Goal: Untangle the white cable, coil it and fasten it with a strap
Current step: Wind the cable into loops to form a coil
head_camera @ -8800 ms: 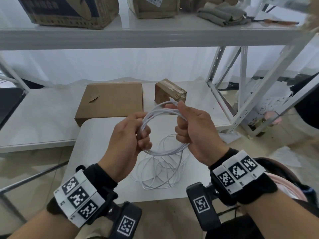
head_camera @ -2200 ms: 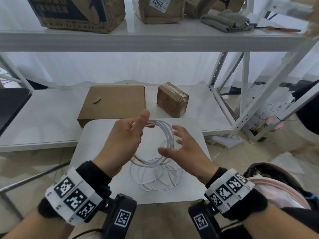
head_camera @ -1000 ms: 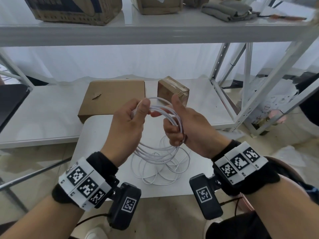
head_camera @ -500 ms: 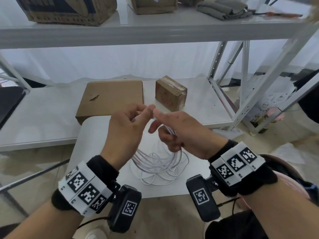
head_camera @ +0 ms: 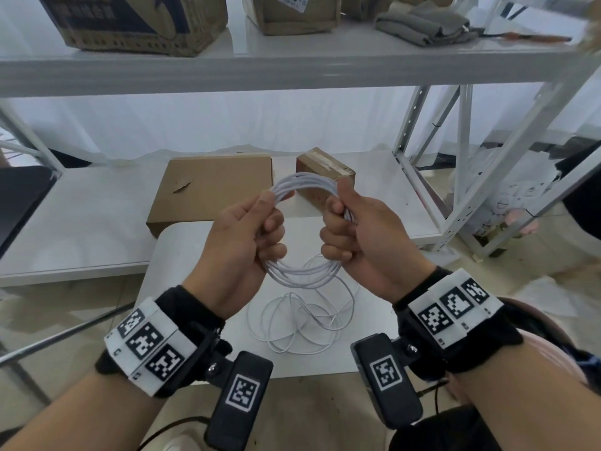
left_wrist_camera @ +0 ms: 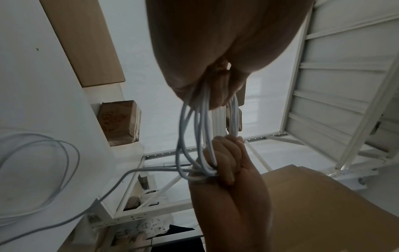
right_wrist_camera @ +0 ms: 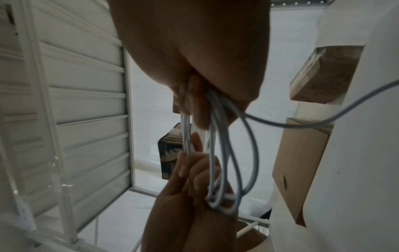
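The white cable is wound into a round coil of several loops, held upright above the small white table. My left hand grips the coil's left side, thumb on top. On the coil's right side my right hand holds the loops in a closed fist. The rest of the cable lies in loose loops on the table below. In the left wrist view the loops run from my left hand to the right fist. The right wrist view shows the coil between both hands. No strap is in view.
A flat cardboard box and a small taped carton lie on the low white shelf behind the table. A white metal rack upright stands to the right. Boxes and grey cloth sit on the upper shelf.
The hands met over the coil's top, then moved apart. Now each grips one side, the coil is raised and rounder, and less loose cable lies on the table than 8.8 s ago.
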Tool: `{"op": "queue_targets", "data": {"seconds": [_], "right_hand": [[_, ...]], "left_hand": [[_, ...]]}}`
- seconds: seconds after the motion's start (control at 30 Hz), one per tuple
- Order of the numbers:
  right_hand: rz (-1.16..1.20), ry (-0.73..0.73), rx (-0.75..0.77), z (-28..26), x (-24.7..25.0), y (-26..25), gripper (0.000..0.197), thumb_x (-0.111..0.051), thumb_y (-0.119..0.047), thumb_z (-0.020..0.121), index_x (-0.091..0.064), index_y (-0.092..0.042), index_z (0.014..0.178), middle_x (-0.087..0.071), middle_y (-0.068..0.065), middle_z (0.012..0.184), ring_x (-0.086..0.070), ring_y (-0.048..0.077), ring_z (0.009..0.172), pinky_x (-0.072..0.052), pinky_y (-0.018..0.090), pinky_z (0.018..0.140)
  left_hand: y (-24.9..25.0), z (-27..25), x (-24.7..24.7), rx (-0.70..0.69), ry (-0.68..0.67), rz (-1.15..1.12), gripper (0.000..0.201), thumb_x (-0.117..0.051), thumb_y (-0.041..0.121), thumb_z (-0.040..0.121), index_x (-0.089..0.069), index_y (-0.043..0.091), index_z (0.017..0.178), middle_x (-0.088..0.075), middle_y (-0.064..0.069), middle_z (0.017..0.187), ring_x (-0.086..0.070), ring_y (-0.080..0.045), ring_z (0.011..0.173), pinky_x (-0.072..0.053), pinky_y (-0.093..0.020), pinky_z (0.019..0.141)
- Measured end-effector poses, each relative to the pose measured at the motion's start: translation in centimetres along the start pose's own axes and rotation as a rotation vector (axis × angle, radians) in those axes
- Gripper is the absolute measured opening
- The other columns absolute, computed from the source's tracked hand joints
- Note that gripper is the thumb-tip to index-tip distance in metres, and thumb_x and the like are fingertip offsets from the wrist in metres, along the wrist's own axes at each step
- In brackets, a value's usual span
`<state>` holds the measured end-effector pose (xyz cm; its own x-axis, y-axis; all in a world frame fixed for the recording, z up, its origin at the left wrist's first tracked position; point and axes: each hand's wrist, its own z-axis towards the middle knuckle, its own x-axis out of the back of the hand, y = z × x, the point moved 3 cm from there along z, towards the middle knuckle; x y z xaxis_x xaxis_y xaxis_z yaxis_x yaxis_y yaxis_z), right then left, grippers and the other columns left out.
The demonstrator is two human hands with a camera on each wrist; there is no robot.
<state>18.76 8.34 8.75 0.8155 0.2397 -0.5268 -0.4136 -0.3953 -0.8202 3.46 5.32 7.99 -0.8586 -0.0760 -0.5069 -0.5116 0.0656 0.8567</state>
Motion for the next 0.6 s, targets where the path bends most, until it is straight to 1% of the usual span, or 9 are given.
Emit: {"op": "queue_targets", "data": {"seconds": [0.07,0.1,0.17,0.2,0.23,0.33,0.43,0.5,0.6], "right_hand": [[0.011,-0.066,-0.055,-0.2,-0.2,-0.2,0.040,-0.042,-0.038,0.105,-0.048,-0.013,0.075,-0.026,-0.003,0.052,-0.022,0.009,0.041,-0.028,0.022,0.042],[0.002,-0.085,-0.078,-0.2,-0.2,-0.4,0.037,-0.040,-0.034,0.105,-0.053,-0.010,0.080,-0.028,-0.002,0.052,-0.024,0.010,0.041,-0.032,0.024,0.044],[-0.043,-0.096,-0.093,-0.2,-0.1,-0.6,0.035,-0.037,-0.029,0.106,-0.060,-0.004,0.099,-0.031,0.002,0.052,-0.026,0.013,0.042,-0.036,0.026,0.046],[-0.072,-0.097,-0.090,-0.2,0.0,-0.7,0.036,-0.036,-0.029,0.106,-0.061,-0.002,0.108,-0.031,0.003,0.053,-0.026,0.014,0.042,-0.038,0.027,0.047],[-0.099,-0.100,-0.088,-0.2,0.0,-0.7,0.039,-0.036,-0.032,0.106,-0.060,-0.002,0.115,-0.032,0.004,0.053,-0.027,0.015,0.042,-0.038,0.028,0.048],[-0.216,-0.107,-0.092,-0.3,0.2,-0.5,0.054,-0.039,-0.043,0.104,-0.060,0.004,0.122,-0.034,0.006,0.054,-0.029,0.018,0.044,-0.039,0.029,0.048],[-0.343,-0.114,-0.104,-0.3,0.5,-0.5,0.048,-0.036,-0.032,0.106,-0.067,0.006,0.102,-0.039,0.006,0.056,-0.033,0.016,0.044,-0.035,0.026,0.046],[-0.341,-0.124,-0.134,-0.2,0.5,-0.5,0.045,-0.035,-0.027,0.105,-0.067,0.001,0.091,-0.038,0.004,0.054,-0.028,0.013,0.042,-0.028,0.024,0.043],[-0.351,-0.153,-0.138,-0.3,0.1,-0.4,0.045,-0.041,-0.039,0.104,-0.064,-0.006,0.083,-0.025,-0.002,0.052,-0.017,0.009,0.043,-0.016,0.022,0.040]], "left_hand": [[0.3,0.3,0.2,-0.007,0.062,0.012,0.021,-0.046,0.024,0.105,-0.056,0.007,0.113,-0.027,0.005,0.060,-0.020,-0.005,0.048,-0.019,-0.016,0.039],[0.4,0.3,0.2,-0.023,0.084,0.041,0.021,-0.046,0.023,0.105,-0.060,0.007,0.103,-0.024,0.005,0.059,-0.018,-0.005,0.047,-0.017,-0.016,0.038],[0.4,0.2,0.1,-0.097,0.103,0.173,0.038,-0.046,0.022,0.106,-0.066,0.021,0.074,-0.023,0.006,0.058,-0.017,-0.006,0.047,-0.016,-0.017,0.039],[0.4,0.1,0.0,-0.143,0.106,0.268,0.045,-0.047,0.022,0.106,-0.068,0.027,0.066,-0.024,0.006,0.058,-0.018,-0.007,0.048,-0.018,-0.018,0.039],[0.4,0.0,-0.1,-0.193,0.107,0.368,0.044,-0.049,0.023,0.105,-0.072,0.029,0.068,-0.025,0.006,0.058,-0.019,-0.009,0.049,-0.019,-0.020,0.040],[0.6,-0.5,-0.1,-0.306,0.105,0.620,0.025,-0.054,0.028,0.103,-0.078,0.027,0.093,-0.036,0.014,0.052,-0.028,-0.010,0.048,-0.026,-0.023,0.047],[0.7,-0.7,-0.1,-0.344,0.102,0.783,0.020,-0.057,0.025,0.101,-0.076,0.021,0.100,-0.049,0.021,0.048,-0.042,-0.001,0.045,-0.031,-0.019,0.052],[0.7,-0.9,-0.4,-0.361,0.073,0.829,0.019,-0.058,0.025,0.100,-0.076,0.023,0.097,-0.048,0.019,0.047,-0.039,-0.002,0.046,-0.032,-0.018,0.051],[0.6,-0.8,-0.6,-0.367,0.024,0.820,0.018,-0.057,0.022,0.101,-0.076,0.020,0.102,-0.051,0.019,0.050,-0.042,0.000,0.046,-0.033,-0.012,0.051]]}}
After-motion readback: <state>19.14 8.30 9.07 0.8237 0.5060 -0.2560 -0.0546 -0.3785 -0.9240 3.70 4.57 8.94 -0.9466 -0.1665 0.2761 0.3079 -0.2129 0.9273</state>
